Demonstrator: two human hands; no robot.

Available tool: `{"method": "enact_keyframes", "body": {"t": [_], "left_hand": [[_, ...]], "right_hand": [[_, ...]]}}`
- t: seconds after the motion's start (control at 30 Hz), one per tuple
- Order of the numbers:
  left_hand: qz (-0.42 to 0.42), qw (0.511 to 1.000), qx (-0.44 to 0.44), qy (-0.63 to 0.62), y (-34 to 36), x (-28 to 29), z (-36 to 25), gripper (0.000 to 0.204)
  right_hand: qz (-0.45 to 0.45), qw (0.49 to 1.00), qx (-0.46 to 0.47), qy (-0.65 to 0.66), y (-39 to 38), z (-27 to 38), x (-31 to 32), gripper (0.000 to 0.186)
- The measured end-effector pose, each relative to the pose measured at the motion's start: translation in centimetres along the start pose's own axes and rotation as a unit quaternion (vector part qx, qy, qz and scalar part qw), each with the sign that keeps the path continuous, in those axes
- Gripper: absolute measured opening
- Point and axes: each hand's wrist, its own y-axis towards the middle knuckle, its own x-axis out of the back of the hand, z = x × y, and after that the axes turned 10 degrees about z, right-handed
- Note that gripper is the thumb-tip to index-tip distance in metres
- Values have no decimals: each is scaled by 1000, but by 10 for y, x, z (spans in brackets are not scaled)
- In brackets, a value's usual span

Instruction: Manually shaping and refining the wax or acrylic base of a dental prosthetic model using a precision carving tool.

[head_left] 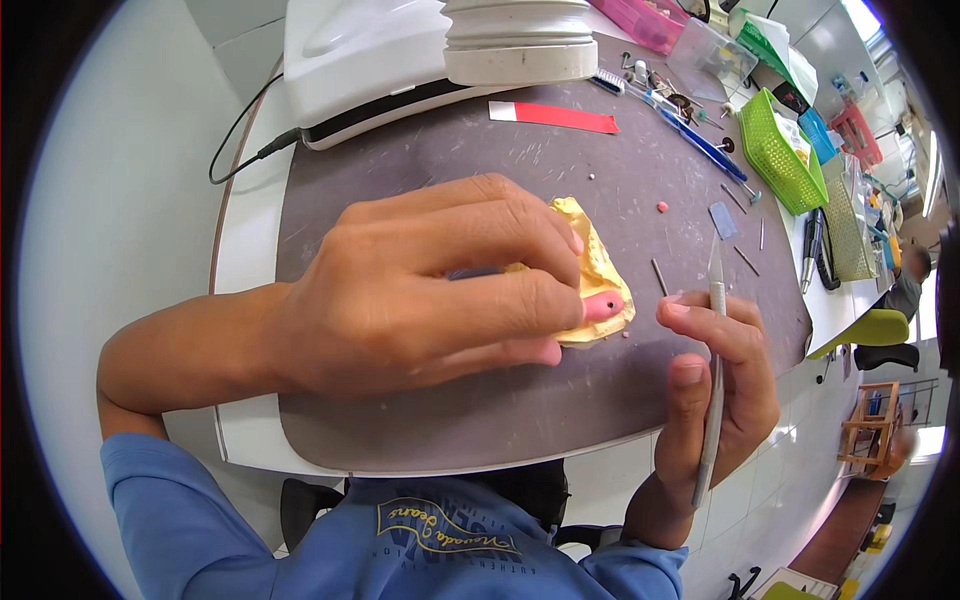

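Note:
My left hand (420, 285) reaches across a yellow plaster cast (580, 240), fingers curled and closed on it, covering much of it; something dark blue under them is mostly hidden. Pink material (602, 306) with a small dark hole sits on the cast's lower right part. To the right, my right hand (725, 390) holds a slim silver knife (716, 300) upright, blade toward the far side of the table. A small pink lump (662, 207) and a translucent blue piece (724, 219) lie on the grey mat (420, 430) beyond my right hand.
A white machine (360, 50) with a hose and cord stands behind, near a red strip (555, 117). Loose rods and tools (700, 140), a green basket (775, 150) and a pink box (640, 20) crowd the back right. A person (905, 285) is in the far right background.

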Motion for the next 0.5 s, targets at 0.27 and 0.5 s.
{"method": "enact_keyframes", "body": {"t": [0.27,0.5], "left_hand": [[-5,996,85,-40,-3,2,-5,33],[27,997,65,-2,-1,5,-5,34]], "right_hand": [[-68,987,3,149,-13,-3,-3,43],[-80,983,-54,157,-16,7,-3,37]]}}
